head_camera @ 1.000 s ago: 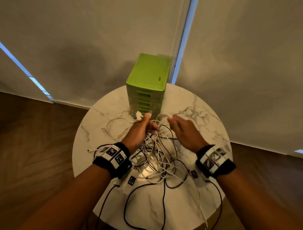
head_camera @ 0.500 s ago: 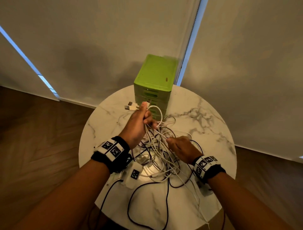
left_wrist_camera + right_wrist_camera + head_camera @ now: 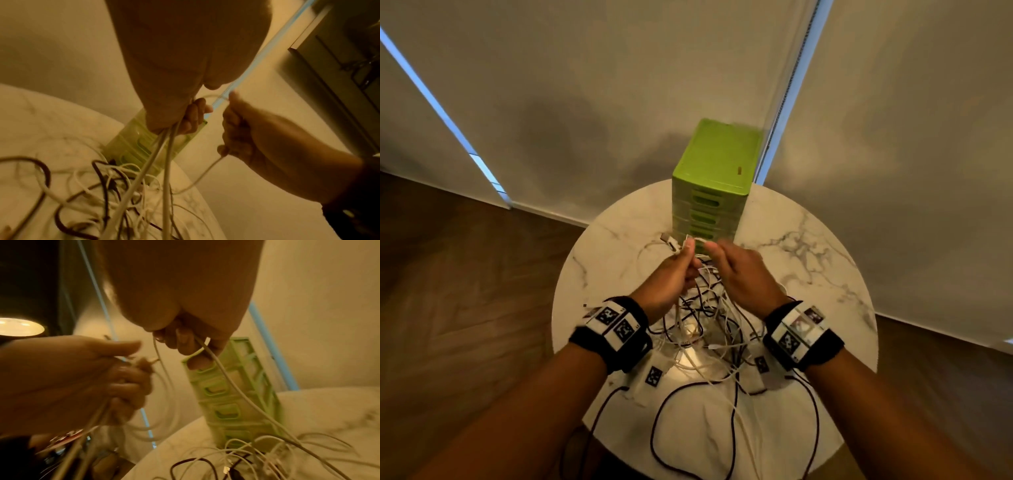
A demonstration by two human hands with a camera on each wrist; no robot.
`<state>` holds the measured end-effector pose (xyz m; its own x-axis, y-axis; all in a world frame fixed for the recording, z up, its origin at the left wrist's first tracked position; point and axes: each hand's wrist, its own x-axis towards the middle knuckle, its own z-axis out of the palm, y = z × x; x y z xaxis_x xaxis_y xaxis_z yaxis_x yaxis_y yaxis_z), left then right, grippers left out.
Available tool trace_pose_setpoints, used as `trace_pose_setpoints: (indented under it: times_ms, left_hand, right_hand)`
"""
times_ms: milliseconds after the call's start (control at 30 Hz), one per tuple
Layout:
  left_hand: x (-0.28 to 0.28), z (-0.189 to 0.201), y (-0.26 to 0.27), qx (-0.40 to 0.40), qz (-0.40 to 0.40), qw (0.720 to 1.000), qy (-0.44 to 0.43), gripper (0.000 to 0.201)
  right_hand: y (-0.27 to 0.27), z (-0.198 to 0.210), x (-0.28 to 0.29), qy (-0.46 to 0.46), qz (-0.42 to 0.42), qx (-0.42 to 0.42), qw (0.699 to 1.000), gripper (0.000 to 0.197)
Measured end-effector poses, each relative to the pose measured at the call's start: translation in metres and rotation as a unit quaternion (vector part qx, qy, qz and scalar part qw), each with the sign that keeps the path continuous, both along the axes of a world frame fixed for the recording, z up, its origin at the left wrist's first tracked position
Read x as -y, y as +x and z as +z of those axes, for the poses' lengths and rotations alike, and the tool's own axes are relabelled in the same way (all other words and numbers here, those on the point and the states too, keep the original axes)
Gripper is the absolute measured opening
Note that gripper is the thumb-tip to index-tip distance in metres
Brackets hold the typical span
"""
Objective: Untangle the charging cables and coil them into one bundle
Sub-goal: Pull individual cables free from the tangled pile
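A tangle of white and black charging cables [image 3: 709, 329] lies on the round marble table [image 3: 818, 274]. My left hand [image 3: 674, 270] is raised above it and grips several white cable strands [image 3: 164, 155], with plug ends [image 3: 669, 241] sticking out past the thumb. My right hand [image 3: 736, 270] is level with it, just to the right, and pinches one white cable [image 3: 226, 378] that loops over to the left hand [image 3: 92, 369] and trails down into the pile [image 3: 257, 456]. The right hand [image 3: 246, 129] shows the same cable hanging below its fingers.
A green drawer unit [image 3: 714, 185] stands at the table's far edge, right behind my hands. Black cables [image 3: 729, 428] run off the near table edge. White adapters with tags [image 3: 654, 375] lie under my wrists. Wooden floor [image 3: 465, 291] surrounds the table.
My right hand has come up from the pile to beside the left hand, drawing a white cable with it. The left hand keeps its hold on the strands.
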<state>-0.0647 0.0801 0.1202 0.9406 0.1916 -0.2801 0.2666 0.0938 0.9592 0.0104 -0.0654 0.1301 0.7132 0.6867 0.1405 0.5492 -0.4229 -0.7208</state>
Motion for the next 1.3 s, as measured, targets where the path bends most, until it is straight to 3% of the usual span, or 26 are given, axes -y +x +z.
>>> trace_pose_setpoints:
  times_ms: [100, 233, 300, 400, 533, 633, 700, 800, 900, 1000, 1100, 1200, 1300]
  left_hand:
    - [0.013, 0.004, 0.01, 0.019, 0.039, 0.995, -0.084, 0.048]
    - [0.014, 0.011, 0.024, 0.044, 0.078, 0.995, -0.034, 0.034]
    - [0.015, 0.018, 0.029, 0.073, 0.067, 0.995, -0.012, 0.033]
    - [0.012, 0.027, 0.03, 0.09, 0.063, 0.994, 0.011, 0.034]
    - [-0.007, 0.038, 0.029, 0.125, 0.117, 0.985, -0.001, 0.036]
    - [-0.027, 0.046, 0.021, 0.151, 0.124, 0.981, 0.019, 0.032]
    - [-0.033, 0.047, 0.011, 0.142, 0.114, 0.981, 0.065, 0.031]
    - [-0.027, 0.035, -0.002, 0.084, 0.081, 0.985, 0.125, 0.035]
    - [-0.012, 0.016, -0.005, 0.058, 0.028, 0.988, 0.137, 0.046]
    - [0.013, 0.009, 0.004, 0.066, -0.007, 0.989, 0.131, 0.041]
    - [0.044, 0.015, 0.014, 0.076, -0.019, 0.996, 0.052, 0.05]
    - [0.074, 0.028, 0.021, 0.101, -0.045, 0.994, 0.011, 0.035]
    - [0.099, 0.037, 0.022, 0.103, -0.103, 0.989, 0.0, 0.029]
  right_hand:
    - [-0.02, 0.001, 0.001, -0.019, 0.039, -0.002, 0.999, 0.04]
    - [-0.03, -0.008, 0.025, -0.016, 0.06, -0.055, 0.997, 0.027]
    - [-0.024, -0.021, 0.041, -0.018, 0.032, -0.062, 0.997, 0.025]
    - [-0.006, -0.052, 0.066, -0.043, -0.009, 0.003, 0.999, 0.029]
    - [0.006, -0.078, 0.093, -0.169, -0.038, 0.014, 0.985, 0.062]
    - [0.017, -0.08, 0.104, -0.248, -0.088, 0.015, 0.965, 0.057]
    - [0.027, -0.071, 0.098, -0.194, -0.142, 0.012, 0.971, 0.047]
    - [0.029, -0.036, 0.074, -0.022, -0.158, -0.065, 0.985, 0.028]
    - [0.018, 0.002, 0.059, 0.059, -0.149, -0.081, 0.984, 0.026]
    - [0.0, 0.014, 0.072, 0.043, -0.122, -0.148, 0.981, 0.035]
    - [-0.019, 0.006, 0.11, -0.037, -0.127, -0.229, 0.964, 0.041]
    - [-0.047, -0.016, 0.154, -0.136, -0.138, -0.286, 0.938, 0.036]
    - [-0.08, -0.058, 0.197, -0.152, -0.163, -0.343, 0.913, 0.032]
